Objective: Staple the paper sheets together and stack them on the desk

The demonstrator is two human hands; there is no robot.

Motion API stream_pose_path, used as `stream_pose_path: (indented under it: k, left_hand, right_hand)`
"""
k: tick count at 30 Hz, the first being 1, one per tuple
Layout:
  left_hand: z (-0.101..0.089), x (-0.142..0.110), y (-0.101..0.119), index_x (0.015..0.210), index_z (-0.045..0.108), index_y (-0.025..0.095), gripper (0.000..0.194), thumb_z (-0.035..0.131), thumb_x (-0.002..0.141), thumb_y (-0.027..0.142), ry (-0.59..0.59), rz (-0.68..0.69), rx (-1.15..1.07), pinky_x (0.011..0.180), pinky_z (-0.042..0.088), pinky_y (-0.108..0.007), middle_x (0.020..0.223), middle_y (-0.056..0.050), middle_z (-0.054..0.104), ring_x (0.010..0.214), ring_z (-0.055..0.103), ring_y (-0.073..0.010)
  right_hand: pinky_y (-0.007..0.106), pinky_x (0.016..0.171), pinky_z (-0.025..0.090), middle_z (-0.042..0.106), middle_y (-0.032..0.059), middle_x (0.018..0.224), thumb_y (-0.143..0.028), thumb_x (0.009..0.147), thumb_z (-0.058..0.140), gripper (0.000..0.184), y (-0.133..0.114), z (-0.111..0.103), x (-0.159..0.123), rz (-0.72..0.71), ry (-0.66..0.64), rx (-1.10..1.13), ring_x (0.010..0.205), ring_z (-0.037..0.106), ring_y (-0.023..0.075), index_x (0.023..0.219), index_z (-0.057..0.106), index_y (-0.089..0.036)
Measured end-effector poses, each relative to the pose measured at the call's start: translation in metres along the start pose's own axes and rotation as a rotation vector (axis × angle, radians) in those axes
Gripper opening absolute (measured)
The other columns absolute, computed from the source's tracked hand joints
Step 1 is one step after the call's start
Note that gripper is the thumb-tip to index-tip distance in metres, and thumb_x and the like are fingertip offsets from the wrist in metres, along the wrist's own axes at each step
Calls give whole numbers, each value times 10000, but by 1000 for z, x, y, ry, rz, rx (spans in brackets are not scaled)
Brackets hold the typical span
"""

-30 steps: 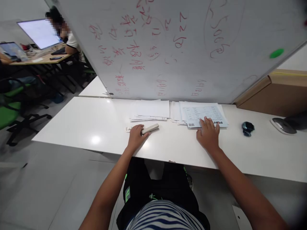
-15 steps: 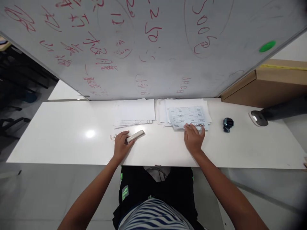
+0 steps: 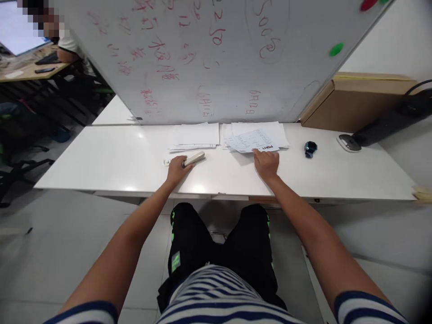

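Observation:
My left hand (image 3: 177, 171) is closed around the rear end of a light-coloured stapler (image 3: 195, 158) resting on the white table. Beside those fingers lies a small white curled item (image 3: 166, 162), too small to make out. With its fingers bent, my right hand (image 3: 266, 164) grips the near edge of a bluish printed sheet (image 3: 248, 140). That edge is lifted a little, and the sheet lies over a stack of white papers (image 3: 279, 131). A second stack of papers (image 3: 199, 134) sits to the left, beyond the stapler.
A whiteboard (image 3: 229, 67) with red writing rises behind the table (image 3: 101, 157). To the right are a dark blue watch-like object (image 3: 310, 148), a computer mouse (image 3: 349, 142), a black cylinder (image 3: 388, 119) and a cardboard box (image 3: 361, 101). Another person sits at a desk, far left.
The view has tilted and shifted, bringing in the person at the far left. My right hand has closed on the sheet's near edge and raised it slightly. My left hand keeps the stapler.

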State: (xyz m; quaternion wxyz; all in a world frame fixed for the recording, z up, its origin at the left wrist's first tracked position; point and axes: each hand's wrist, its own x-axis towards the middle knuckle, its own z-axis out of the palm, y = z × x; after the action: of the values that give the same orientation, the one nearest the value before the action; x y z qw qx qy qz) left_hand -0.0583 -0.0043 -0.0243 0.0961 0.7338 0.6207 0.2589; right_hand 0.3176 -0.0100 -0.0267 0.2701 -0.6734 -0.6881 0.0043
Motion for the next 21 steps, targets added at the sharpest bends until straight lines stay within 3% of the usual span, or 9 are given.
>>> stream_pose_path:
  k: [4, 8, 11, 15, 18, 21]
  left_hand:
    - [-5, -4, 5, 1084, 592, 176, 409, 573, 804, 474, -10, -29, 12, 864, 420, -376, 1101, -113, 631, 1020, 545, -282]
    - [-8, -2, 10, 972, 616, 173, 370, 560, 799, 495, 8, -46, 72, 799, 408, -354, 971, -104, 645, 936, 549, -266]
    - [-7, 3, 11, 934, 612, 178, 357, 559, 792, 502, 25, -57, 101, 789, 404, -346, 942, -93, 641, 933, 546, -259]
    - [-7, 6, 10, 970, 602, 189, 376, 554, 791, 516, 30, -55, 91, 812, 425, -370, 955, -102, 641, 942, 569, -274]
    - [-10, 1, 13, 1164, 522, 172, 500, 530, 813, 527, 125, -13, 29, 914, 416, -408, 1162, -141, 590, 1103, 532, -290]
    - [-19, -16, 27, 1278, 423, 147, 554, 471, 857, 504, 253, 119, -56, 1035, 340, -450, 1347, -181, 463, 1296, 390, -287]
  right_hand:
    - [379, 903, 421, 645, 120, 1158, -374, 935, 292, 444, -40, -26, -32, 84, 146, 233, 1049, 573, 242, 1193, 583, -160]
    - [341, 793, 499, 682, 80, 1073, -456, 919, 344, 411, -73, -61, -68, 62, 172, 445, 910, 638, 218, 1104, 614, -207]
    - [349, 737, 517, 703, 54, 965, -430, 888, 442, 319, -79, -81, -79, -2, 109, 387, 781, 657, 218, 1079, 624, -252]
    - [358, 703, 517, 706, 63, 984, -334, 906, 423, 436, -74, -102, -73, -163, -44, 297, 857, 672, 249, 1334, 449, -258]
    - [358, 679, 505, 702, 79, 1040, -288, 908, 419, 580, -76, -114, -65, -242, -93, 215, 868, 669, 262, 1456, 248, -208]
    - [356, 677, 476, 711, 79, 1003, -234, 923, 386, 514, -85, -127, -59, -412, -138, 88, 810, 656, 254, 1432, 325, -197]
